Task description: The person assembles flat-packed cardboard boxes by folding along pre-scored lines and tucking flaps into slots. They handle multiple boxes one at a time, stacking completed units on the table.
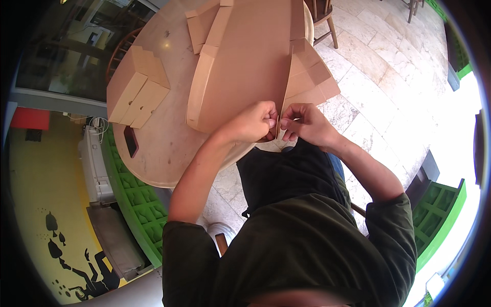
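A large brown cardboard box blank [245,71], partly folded, lies across the round table and reaches over its near right edge. Its side flaps stand up along the left and right. At its near right corner, my left hand [261,122] is closed on the upright cardboard edge from the inner side. My right hand [307,124] pinches the same edge from the outer side, thumb and fingers bent. The two hands almost meet at the corner. The exact fold between the fingers is hidden.
Folded cardboard boxes [139,92] are stacked on the left of the round table [176,148]. A dark phone [131,141] lies near its left edge. A wooden chair [324,23] stands beyond the table on the tiled floor [378,97]. Green slatted panels [134,197] flank the left side.
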A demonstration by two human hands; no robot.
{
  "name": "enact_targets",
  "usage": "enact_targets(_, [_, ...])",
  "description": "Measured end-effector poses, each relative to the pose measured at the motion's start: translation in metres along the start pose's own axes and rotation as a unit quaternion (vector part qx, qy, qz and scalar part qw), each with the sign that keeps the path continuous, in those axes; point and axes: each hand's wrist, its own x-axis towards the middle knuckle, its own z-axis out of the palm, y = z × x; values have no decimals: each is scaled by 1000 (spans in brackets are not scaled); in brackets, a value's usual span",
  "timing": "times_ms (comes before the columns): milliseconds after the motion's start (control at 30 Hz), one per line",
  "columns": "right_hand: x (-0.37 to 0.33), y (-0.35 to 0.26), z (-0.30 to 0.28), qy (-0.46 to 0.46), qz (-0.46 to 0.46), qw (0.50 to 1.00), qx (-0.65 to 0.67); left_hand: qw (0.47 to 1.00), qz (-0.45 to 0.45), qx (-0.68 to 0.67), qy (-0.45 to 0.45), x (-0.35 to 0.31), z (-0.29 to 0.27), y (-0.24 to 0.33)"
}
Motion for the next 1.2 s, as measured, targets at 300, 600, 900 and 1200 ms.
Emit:
enact_targets(300, [-2, 1, 5, 47, -48, 997, -26, 891, 200, 305, 270, -22, 28, -12])
enact_targets(600, [41, -24, -20, 264, -112, 937, -198, 822, 269, 405, 297, -34, 47, -36])
enact_targets(900, [65, -31, -5, 271, -81, 959, -21, 878, 181, 324, 301, -48, 1, 14])
enact_targets(1200, [58, 5, 16, 198, -128, 966, 110, 816, 114, 497, 273, 99, 1, 86])
